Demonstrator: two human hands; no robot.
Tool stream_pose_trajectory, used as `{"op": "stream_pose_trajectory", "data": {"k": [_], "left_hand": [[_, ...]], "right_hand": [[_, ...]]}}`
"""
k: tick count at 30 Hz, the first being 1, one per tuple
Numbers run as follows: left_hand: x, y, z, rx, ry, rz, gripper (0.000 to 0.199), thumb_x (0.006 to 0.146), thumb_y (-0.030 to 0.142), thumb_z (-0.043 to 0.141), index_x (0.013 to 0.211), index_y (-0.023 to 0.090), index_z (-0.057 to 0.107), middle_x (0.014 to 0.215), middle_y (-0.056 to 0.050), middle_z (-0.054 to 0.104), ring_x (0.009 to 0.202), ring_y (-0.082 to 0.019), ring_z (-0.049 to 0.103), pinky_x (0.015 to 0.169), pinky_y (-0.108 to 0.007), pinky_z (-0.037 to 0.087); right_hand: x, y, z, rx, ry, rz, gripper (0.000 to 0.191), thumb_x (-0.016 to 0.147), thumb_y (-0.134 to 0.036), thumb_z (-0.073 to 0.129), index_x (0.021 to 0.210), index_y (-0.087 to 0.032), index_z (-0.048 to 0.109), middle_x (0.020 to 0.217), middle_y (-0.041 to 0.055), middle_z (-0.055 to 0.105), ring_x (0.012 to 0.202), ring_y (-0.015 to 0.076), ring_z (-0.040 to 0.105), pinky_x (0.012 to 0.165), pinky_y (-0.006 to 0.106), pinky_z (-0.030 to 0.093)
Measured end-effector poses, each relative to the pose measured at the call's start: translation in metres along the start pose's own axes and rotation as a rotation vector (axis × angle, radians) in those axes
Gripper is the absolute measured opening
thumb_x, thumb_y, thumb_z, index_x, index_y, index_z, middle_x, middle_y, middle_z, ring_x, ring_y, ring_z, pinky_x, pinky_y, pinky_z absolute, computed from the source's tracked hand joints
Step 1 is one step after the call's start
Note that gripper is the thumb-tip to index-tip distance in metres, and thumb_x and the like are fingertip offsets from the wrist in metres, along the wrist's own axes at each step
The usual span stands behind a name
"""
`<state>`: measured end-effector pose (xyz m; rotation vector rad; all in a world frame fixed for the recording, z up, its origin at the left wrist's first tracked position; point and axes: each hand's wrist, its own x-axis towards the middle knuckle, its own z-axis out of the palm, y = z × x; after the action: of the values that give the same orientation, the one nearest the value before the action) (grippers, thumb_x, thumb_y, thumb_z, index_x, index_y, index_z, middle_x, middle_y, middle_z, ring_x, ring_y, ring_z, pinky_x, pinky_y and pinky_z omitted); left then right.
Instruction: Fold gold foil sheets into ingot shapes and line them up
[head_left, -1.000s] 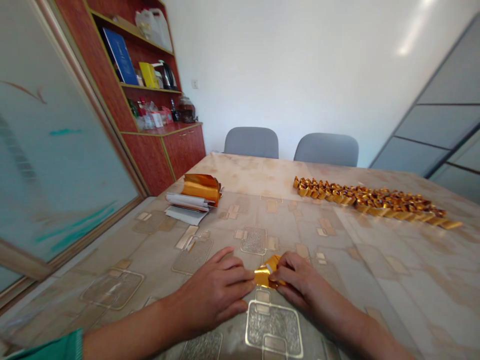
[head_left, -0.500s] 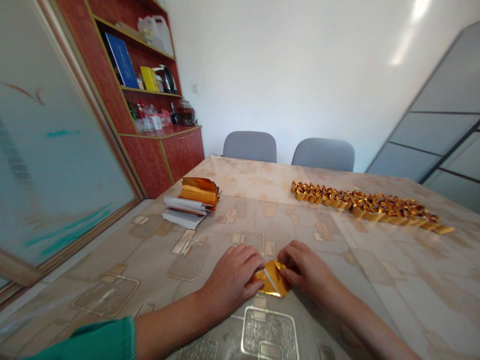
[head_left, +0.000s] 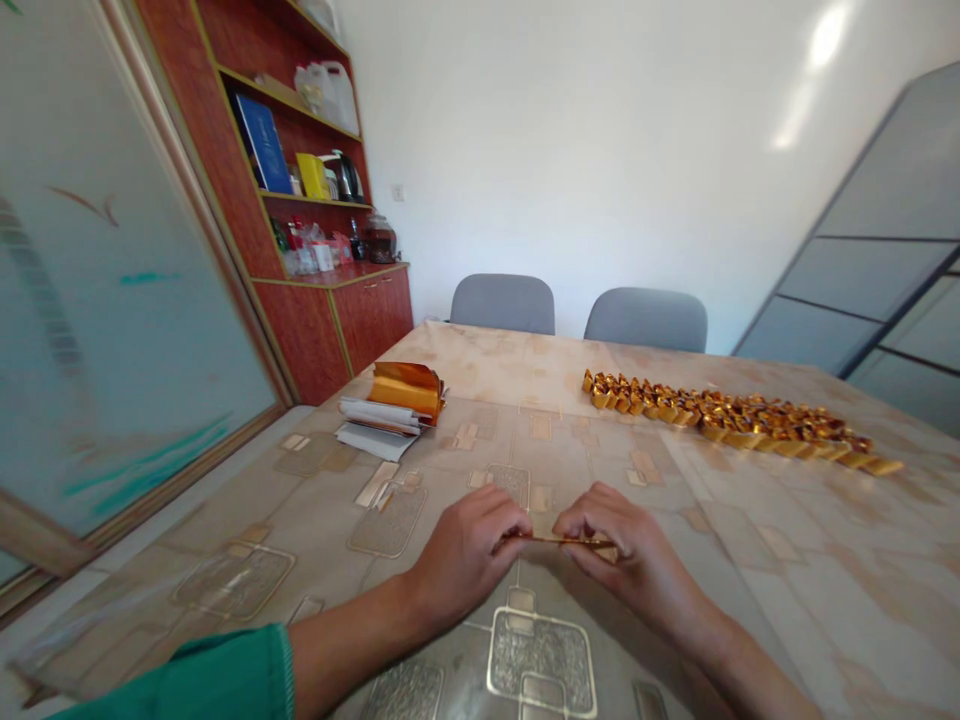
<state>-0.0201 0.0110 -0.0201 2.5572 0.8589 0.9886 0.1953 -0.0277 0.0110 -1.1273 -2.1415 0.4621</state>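
Between my two hands is a folded piece of gold foil paper [head_left: 551, 541], seen edge-on as a thin line. My left hand [head_left: 474, 535] pinches its left end between thumb and fingers. The right end sits in the pinch of my right hand [head_left: 611, 530], where a small part shows past the thumb. Further back on the left lies a stack of gold foil sheets [head_left: 409, 390] with white paper backs, some curled. Rows of folded gold foil pieces [head_left: 735, 412] stand close together at the right of the table.
A patterned cover lies over the table [head_left: 465, 590]. Two grey chairs [head_left: 502, 303] stand at the far edge. At the back left is a red-brown cabinet [head_left: 337, 330] with a kettle [head_left: 346, 177] and bottles on its shelves. A frosted glass panel [head_left: 135, 300] stands on the left.
The gold foil paper has gone from lying flat, face showing, to being held edge-on. My hands have tilted it between them, and the view has shifted slightly.
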Motion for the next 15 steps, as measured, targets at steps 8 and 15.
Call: {"op": "stream_pose_trajectory", "data": {"k": [8, 15], "left_hand": [[-0.002, 0.006, 0.000, 0.173, 0.019, 0.201, 0.028, 0.098, 0.017, 0.044, 0.077, 0.016, 0.062, 0.075, -0.003, 0.059, 0.071, -0.016, 0.052, 0.063, -0.027, 0.040], [-0.009, 0.008, 0.006, 0.313, -0.193, 0.265, 0.025, 0.098, 0.023, 0.052, 0.075, 0.017, 0.060, 0.074, -0.001, 0.058, 0.069, -0.016, 0.050, 0.062, -0.028, 0.039]], "right_hand": [[-0.007, -0.014, -0.009, -0.120, -0.225, -0.120, 0.013, 0.091, -0.013, 0.054, 0.083, -0.023, 0.057, 0.084, 0.0008, 0.064, 0.081, 0.0174, 0.056, 0.071, 0.030, 0.042], [-0.014, -0.007, 0.000, -0.175, -0.345, -0.052, 0.015, 0.086, -0.007, 0.053, 0.082, -0.021, 0.055, 0.082, 0.0009, 0.064, 0.077, 0.0168, 0.054, 0.071, 0.030, 0.040]]}}
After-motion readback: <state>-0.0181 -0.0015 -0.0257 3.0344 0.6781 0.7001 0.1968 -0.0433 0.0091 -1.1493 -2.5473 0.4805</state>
